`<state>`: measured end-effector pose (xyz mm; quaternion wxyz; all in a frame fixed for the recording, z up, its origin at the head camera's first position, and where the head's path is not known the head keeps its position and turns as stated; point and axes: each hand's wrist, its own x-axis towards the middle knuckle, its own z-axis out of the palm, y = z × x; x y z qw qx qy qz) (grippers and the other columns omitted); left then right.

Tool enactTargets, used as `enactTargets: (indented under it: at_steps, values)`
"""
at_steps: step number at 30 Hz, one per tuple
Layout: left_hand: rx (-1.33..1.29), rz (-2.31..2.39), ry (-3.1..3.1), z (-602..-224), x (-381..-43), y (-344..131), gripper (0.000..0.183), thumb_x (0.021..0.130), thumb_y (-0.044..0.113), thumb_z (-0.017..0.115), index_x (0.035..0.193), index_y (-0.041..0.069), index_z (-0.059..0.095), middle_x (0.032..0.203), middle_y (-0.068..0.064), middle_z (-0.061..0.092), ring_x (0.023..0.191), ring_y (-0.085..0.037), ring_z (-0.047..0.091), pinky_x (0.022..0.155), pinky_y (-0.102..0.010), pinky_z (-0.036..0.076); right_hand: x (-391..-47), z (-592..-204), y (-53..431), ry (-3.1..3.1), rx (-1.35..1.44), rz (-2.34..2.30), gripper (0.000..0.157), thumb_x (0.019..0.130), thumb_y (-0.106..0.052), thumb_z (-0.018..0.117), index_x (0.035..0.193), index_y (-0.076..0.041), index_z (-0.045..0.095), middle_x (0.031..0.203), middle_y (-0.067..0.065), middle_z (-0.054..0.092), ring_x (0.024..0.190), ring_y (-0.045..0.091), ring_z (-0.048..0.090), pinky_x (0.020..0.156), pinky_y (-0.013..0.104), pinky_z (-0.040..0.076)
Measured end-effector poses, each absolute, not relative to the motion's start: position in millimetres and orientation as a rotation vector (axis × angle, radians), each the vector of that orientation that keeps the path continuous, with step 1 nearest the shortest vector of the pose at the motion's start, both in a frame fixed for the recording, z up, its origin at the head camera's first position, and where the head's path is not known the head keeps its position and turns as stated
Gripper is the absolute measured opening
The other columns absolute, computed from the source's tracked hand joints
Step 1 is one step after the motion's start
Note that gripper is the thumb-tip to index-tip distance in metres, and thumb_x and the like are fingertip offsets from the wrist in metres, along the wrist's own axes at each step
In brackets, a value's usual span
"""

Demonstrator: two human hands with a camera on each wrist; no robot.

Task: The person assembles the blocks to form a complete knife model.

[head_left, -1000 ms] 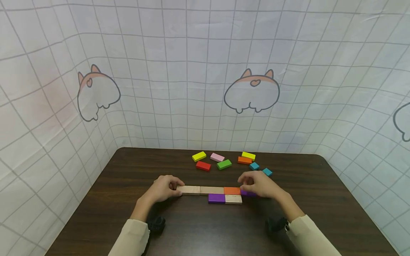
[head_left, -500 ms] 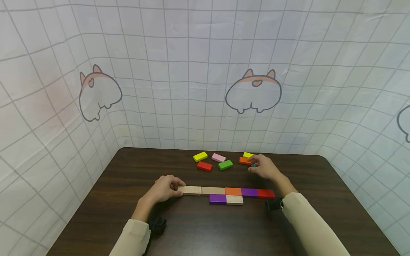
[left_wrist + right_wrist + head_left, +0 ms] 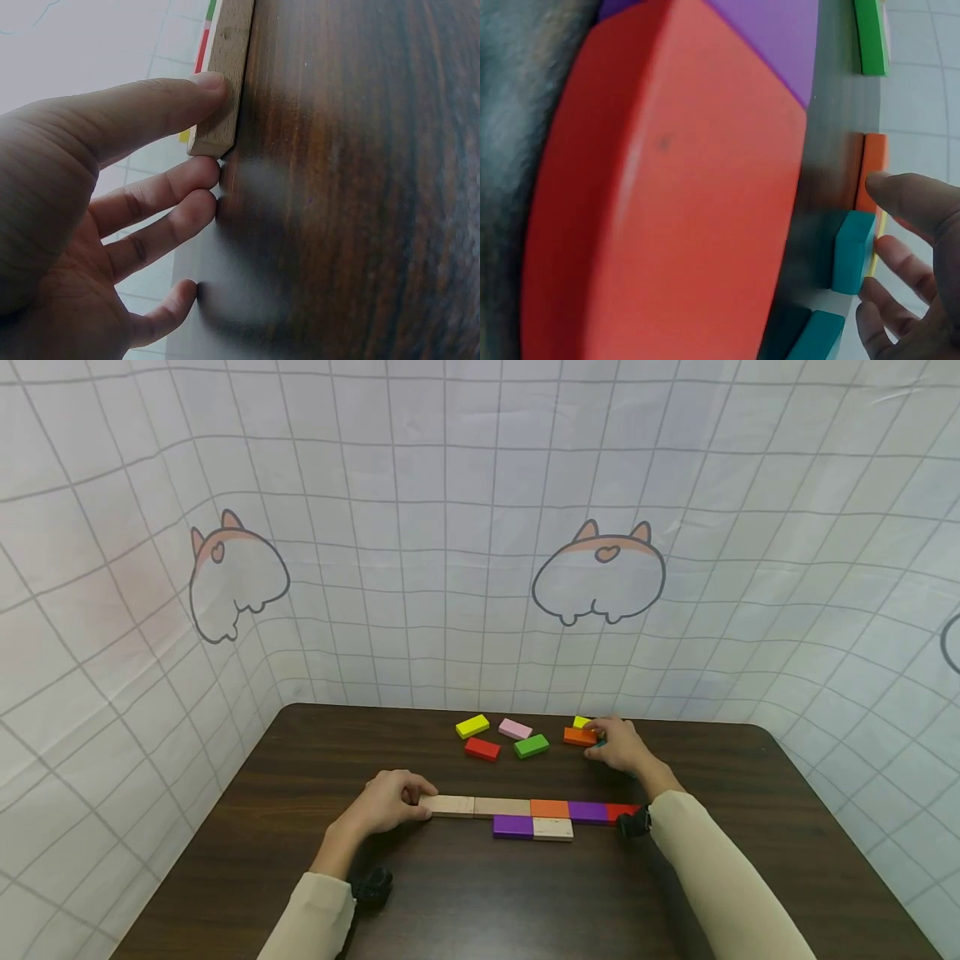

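Fingers of your left hand (image 3: 386, 802) pinch the pale wooden block (image 3: 452, 807) at its end, probably steadying the row (image 3: 503, 808) on the surface (image 3: 480, 893); those of your right hand (image 3: 624, 749), parted, seem placed to straddle the blue block (image 3: 853, 253) beside the loose orange block (image 3: 869, 165), but I can't tell contact.
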<state>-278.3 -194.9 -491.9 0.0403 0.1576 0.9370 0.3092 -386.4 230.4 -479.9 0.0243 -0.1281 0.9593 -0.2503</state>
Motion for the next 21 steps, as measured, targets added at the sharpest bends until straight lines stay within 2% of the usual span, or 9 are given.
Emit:
enactTargets:
  at_steps: [5,12,16,21]
  values:
    - [0.480,0.947,2.869,-492,-278,-195,0.023,0.085,0.023,0.084,0.107,0.026,0.079,0.080,0.008,0.061,0.072,-0.012,0.053,0.076,-0.036,0.035,-390,-482,226,2.990,-0.370,-0.719,0.044,0.092,-0.017,0.076,0.133,-0.006,0.065,0.132,0.027,0.054,0.118,0.046,0.042,0.096,0.063,0.039]
    - [0.481,0.956,2.859,-493,-277,-194,0.023,0.085,0.023,0.085,0.107,0.025,0.079,0.080,0.008,0.062,0.072,-0.012,0.053,0.074,-0.035,0.037,-388,-483,220,2.995,-0.385,-0.696,0.031,0.088,-0.012,0.078,0.118,-0.010,0.073,0.120,0.025,0.059,0.114,0.046,0.044,0.089,0.060,0.037]
    - [0.480,0.948,2.865,-492,-277,-194,0.022,0.085,0.024,0.085,0.107,0.025,0.079,0.079,0.008,0.061,0.072,-0.012,0.053,0.074,-0.035,0.036,-386,-481,217,2.991,-0.415,-0.631,0.029,0.087,-0.012,0.080,0.115,-0.016,0.076,0.112,0.017,0.068,0.115,0.043,0.045,0.091,0.062,0.032]
    - [0.480,0.943,2.874,-492,-278,-194,0.022,0.085,0.023,0.085,0.106,0.025,0.079,0.079,0.007,0.061,0.071,-0.012,0.052,0.073,-0.035,0.036,-381,-478,215,2.973,-0.450,-0.570,0.031,0.086,-0.016,0.082,0.116,-0.019,0.076,0.113,0.012,0.071,0.111,0.035,0.044,0.092,0.061,0.026]
